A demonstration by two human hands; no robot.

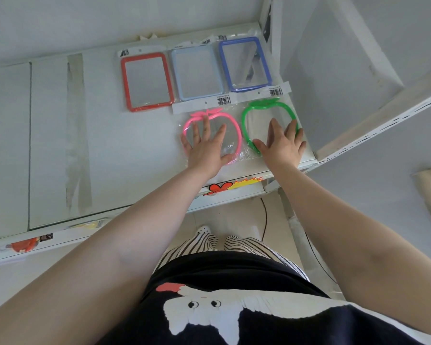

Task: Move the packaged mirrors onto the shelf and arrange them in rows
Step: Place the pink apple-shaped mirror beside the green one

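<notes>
White metal shelving (60, 135) fills the view, its flat top taped in strips and set against a pale wall. Both hands lie flat with fingers spread, pressing down rather than gripping. The left hand (207, 143) covers the pink apple-shaped mirror (235, 128), its palm over the clear wrapper (224, 148) and its fingertips reaching toward the leaf at the frame's top. The right hand (283, 143) rests on the green apple-shaped mirror (246, 120), its thumb on the near rim of the frame and its fingers across the far right side. These two packets sit side by side in the front row, near the shelf's right end, each with a white header card (202, 104) bearing a barcode. Behind them runs a back row of three rectangular framed mirrors: a red mirror (125, 80) on the left, a light blue mirror (177, 75) in the middle, and a dark blue mirror (225, 66) on the right, the last seemingly propped slightly against the upright post (269, 23). Along the shelf's front edge is a red and yellow sticker (232, 186). Below, striped trousers (237, 245) and a black shirt (234, 277) with a white cartoon print show.
</notes>
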